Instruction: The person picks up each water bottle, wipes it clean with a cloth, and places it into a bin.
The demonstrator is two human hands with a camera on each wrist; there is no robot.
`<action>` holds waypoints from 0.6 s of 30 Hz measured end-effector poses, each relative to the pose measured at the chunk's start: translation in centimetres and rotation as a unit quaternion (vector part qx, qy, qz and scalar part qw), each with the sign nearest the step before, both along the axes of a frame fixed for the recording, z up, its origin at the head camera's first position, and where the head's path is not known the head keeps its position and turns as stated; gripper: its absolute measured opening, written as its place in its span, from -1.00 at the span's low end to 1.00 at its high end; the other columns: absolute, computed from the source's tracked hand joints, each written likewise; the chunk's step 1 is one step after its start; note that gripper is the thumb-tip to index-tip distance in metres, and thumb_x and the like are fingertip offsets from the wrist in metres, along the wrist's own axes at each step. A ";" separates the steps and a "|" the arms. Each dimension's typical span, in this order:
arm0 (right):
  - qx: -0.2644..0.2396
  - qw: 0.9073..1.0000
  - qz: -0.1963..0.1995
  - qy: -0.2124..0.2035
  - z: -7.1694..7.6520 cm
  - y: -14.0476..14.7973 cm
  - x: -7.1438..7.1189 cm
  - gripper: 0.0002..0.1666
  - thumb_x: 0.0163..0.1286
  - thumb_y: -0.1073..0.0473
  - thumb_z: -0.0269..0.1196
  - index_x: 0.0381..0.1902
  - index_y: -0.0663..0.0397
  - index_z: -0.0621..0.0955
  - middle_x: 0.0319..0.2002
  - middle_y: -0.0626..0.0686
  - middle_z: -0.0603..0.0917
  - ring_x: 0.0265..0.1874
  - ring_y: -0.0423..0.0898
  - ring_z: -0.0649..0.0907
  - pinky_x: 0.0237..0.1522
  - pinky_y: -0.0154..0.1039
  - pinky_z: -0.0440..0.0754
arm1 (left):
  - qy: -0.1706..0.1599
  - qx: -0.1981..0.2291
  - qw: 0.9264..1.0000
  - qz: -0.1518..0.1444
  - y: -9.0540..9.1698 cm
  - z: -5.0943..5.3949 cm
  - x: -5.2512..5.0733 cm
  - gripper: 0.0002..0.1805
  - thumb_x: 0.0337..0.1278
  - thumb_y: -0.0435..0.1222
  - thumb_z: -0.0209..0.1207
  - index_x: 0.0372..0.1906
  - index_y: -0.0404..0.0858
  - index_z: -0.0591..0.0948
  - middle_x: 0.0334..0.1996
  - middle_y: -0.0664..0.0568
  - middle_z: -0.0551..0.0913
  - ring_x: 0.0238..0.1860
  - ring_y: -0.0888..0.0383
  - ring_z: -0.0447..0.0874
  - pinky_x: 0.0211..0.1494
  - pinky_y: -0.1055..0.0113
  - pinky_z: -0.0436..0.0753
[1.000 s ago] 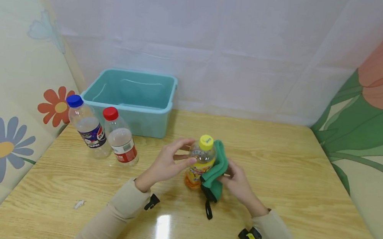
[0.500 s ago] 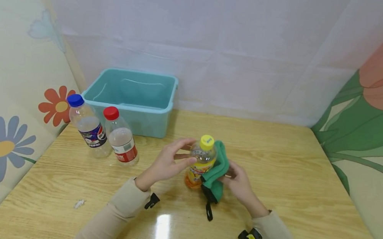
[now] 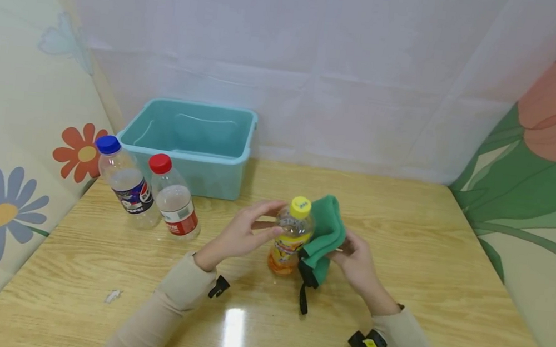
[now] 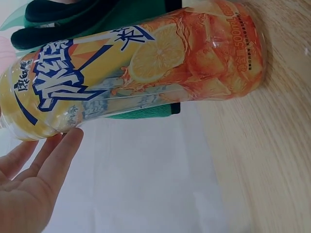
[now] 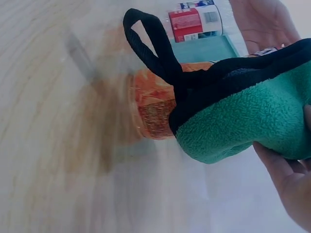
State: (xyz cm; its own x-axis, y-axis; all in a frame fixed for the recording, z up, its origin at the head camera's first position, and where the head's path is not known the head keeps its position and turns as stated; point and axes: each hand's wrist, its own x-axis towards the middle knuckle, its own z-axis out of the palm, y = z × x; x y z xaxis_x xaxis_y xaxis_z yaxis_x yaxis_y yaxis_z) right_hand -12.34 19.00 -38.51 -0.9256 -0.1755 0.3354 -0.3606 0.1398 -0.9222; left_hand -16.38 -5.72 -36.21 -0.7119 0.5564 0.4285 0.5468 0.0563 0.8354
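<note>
A yellow-capped iced tea bottle stands upright on the table, with orange on its lower part. My left hand holds it near the shoulder, thumb at the front and fingers at the far side; in the left wrist view those fingertips touch the yellow part of the label. My right hand pinches a folded green cloth with black edging and a black loop. The cloth is against or very near the bottle's right side. In the right wrist view it covers much of the bottle.
At the left stand a blue-capped Pepsi bottle and a red-capped bottle. Behind them is a light-blue bin, near the white backdrop. A small white scrap lies front left on the wooden table.
My right hand has shifted a little to the right with the green cloth, whose top now stands higher and farther right. The left hand and the iced tea bottle stay nearly still.
</note>
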 end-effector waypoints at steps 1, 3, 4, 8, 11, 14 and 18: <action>0.001 1.000 -0.002 0.001 0.2 0.0 0.0 -0.54 0.02 0.65 0.12 -0.03 0.55 0.43 -0.21 -0.24 0.62 -0.24 -0.24 0.61 -0.18 -0.36 0.62 | 0.000 -0.001 1.000 -0.004 0.0 0.0 -0.1 -0.47 0.13 -0.43 0.14 0.21 -0.45 0.31 0.12 -0.28 0.39 0.09 -0.18 0.42 0.04 0.27 0.56; 0.005 1.000 -0.007 0.002 0.5 0.1 0.1 -0.54 0.04 0.64 0.13 -0.02 0.55 0.43 -0.20 -0.25 0.62 -0.23 -0.25 0.61 -0.18 -0.37 0.62 | 0.000 -0.004 1.000 -0.010 0.0 0.0 -0.2 -0.48 0.14 -0.44 0.13 0.22 -0.45 0.30 0.14 -0.28 0.38 0.09 -0.20 0.41 0.04 0.27 0.56; 0.009 1.000 -0.011 0.002 0.6 0.2 0.2 -0.54 0.05 0.64 0.13 -0.02 0.54 0.43 -0.20 -0.25 0.61 -0.22 -0.25 0.60 -0.18 -0.37 0.62 | 0.000 -0.006 1.000 -0.012 -0.1 0.0 -0.2 -0.48 0.14 -0.44 0.12 0.22 -0.45 0.30 0.15 -0.27 0.37 0.09 -0.22 0.41 0.04 0.26 0.56; 0.019 0.999 -0.028 0.000 1.0 0.7 0.3 -0.56 0.06 0.63 0.14 -0.02 0.54 0.44 -0.20 -0.28 0.60 -0.20 -0.27 0.60 -0.18 -0.36 0.62 | -0.001 -0.015 1.000 -0.019 -0.1 0.2 -0.3 -0.47 0.15 -0.45 0.11 0.23 -0.46 0.29 0.17 -0.28 0.36 0.07 -0.19 0.44 0.04 0.23 0.57; 0.016 0.999 -0.034 0.000 1.1 0.9 0.3 -0.57 0.08 0.62 0.13 -0.02 0.56 0.42 -0.20 -0.27 0.60 -0.20 -0.27 0.59 -0.17 -0.37 0.62 | -0.001 -0.018 1.000 -0.026 -0.1 0.4 -0.3 -0.47 0.15 -0.47 0.10 0.23 -0.47 0.28 0.17 -0.30 0.36 0.07 -0.18 0.45 0.04 0.19 0.57; 0.012 0.999 -0.036 0.000 1.0 1.3 0.3 -0.57 0.10 0.61 0.12 -0.01 0.57 0.41 -0.18 -0.26 0.60 -0.19 -0.27 0.59 -0.16 -0.38 0.61 | 0.003 -0.021 0.999 -0.030 -0.2 0.4 -0.4 -0.47 0.15 -0.47 0.09 0.23 -0.48 0.27 0.17 -0.31 0.36 0.07 -0.18 0.44 0.05 0.19 0.56; 0.011 0.999 -0.032 0.004 0.6 1.8 0.2 -0.53 0.10 0.61 0.14 0.03 0.56 0.40 -0.16 -0.25 0.60 -0.19 -0.27 0.59 -0.16 -0.39 0.62 | 0.008 -0.024 0.999 -0.035 -0.3 0.4 -0.4 -0.47 0.18 -0.48 0.06 0.25 -0.49 0.25 0.19 -0.30 0.35 0.10 -0.14 0.43 0.06 0.20 0.55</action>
State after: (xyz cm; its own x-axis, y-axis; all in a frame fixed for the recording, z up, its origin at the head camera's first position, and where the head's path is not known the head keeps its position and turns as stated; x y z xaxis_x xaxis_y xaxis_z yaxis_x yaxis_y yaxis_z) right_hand -12.13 20.78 -37.88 -0.9324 -0.1225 0.3399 -0.3578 0.1829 -0.9157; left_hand -16.83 -6.04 -35.80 -0.6642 0.6245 0.4109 0.5639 0.0577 0.8238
